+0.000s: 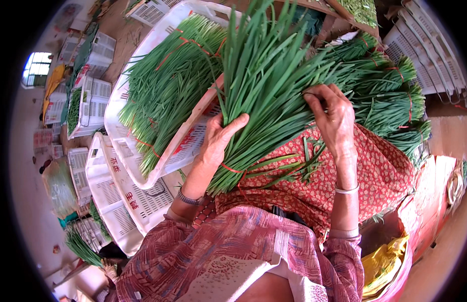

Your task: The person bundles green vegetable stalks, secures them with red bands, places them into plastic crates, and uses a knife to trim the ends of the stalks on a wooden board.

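Green bunch point(263, 100): 1 red band point(231, 168) tied (done); left hand point(217, 140) grips it, right hand point(334, 115) pinches leaves point(294, 102); picking-over apparently unfinished.

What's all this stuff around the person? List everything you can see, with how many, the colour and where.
Held bunch: one, green, above the lap
Loose leaves: several, green, on the cloth
Patterned cloth: one, red, over the lap
Large crate: one, white, upper left
Crate's bunches: several, green, inside it
Tied bunches: several, green, right
Other crates: many, mostly white, left and upper right
Yellow bag: one, lower right
Bracelet: one, pale, right wrist
Left hand: one, bare, gripping the held bunch
Right hand: one, bare, at its leaves
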`<action>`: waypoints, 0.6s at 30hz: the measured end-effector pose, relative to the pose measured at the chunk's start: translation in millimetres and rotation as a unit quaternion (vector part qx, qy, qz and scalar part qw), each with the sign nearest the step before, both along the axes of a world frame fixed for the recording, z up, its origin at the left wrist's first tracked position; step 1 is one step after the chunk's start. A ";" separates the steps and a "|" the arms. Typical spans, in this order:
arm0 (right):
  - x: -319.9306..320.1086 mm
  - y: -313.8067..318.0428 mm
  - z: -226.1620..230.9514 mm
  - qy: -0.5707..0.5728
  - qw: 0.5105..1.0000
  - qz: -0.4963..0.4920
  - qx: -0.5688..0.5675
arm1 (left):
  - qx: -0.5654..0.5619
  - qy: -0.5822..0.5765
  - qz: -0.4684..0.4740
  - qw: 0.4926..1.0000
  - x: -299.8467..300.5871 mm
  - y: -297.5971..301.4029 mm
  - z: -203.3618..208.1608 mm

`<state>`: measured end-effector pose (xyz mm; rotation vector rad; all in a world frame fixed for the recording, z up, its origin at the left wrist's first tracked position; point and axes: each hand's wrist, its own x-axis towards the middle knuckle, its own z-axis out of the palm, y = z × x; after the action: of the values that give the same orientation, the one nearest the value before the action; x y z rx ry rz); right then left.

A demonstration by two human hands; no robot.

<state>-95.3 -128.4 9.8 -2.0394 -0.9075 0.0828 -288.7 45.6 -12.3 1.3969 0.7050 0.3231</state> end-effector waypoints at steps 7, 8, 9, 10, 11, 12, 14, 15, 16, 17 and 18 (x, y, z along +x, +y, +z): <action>3.1 5.8 33.9 -0.010 0.987 -0.068 0.146 | 0.024 -0.018 -0.015 0.999 2.6 -2.8 0.5; -1.6 9.7 37.3 0.009 0.981 -0.066 0.182 | 0.024 -0.019 -0.016 0.999 1.3 -1.9 -2.0; -7.1 11.9 41.0 0.005 0.984 -0.048 0.173 | 0.030 -0.022 -0.003 0.999 0.9 -1.4 -5.1; -9.7 17.8 34.8 -0.069 0.980 -0.014 0.187 | 0.036 -0.025 0.011 0.999 1.2 -1.5 -6.3; -17.9 22.0 36.7 -0.103 0.985 0.022 0.137 | 0.046 -0.029 0.013 0.998 1.7 -2.5 -5.6; -26.9 27.9 37.0 -0.133 0.985 0.061 0.087 | 0.046 -0.028 0.015 0.998 0.1 -1.3 -7.3; -33.3 39.9 18.8 -0.222 0.967 0.087 0.087 | 0.031 -0.023 0.000 0.999 1.0 -0.4 -7.8; -35.2 42.4 6.7 -0.220 0.970 0.084 0.068 | 0.033 -0.023 0.002 0.999 1.7 -1.1 -4.5; -34.6 40.9 -5.2 -0.222 0.969 0.085 0.069 | 0.021 -0.043 0.016 0.999 4.2 -4.7 1.4; -32.0 36.1 -16.9 -0.199 0.976 0.077 0.045 | 0.009 -0.063 0.029 0.998 5.8 -6.8 5.2; -31.8 33.6 -20.2 -0.174 0.982 0.071 0.020 | 0.008 -0.063 0.031 0.998 3.8 -7.2 5.1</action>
<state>-127.1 -94.8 -10.4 -1.9820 -1.2612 -0.2199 -284.9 38.4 -7.2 1.3602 0.6435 0.4622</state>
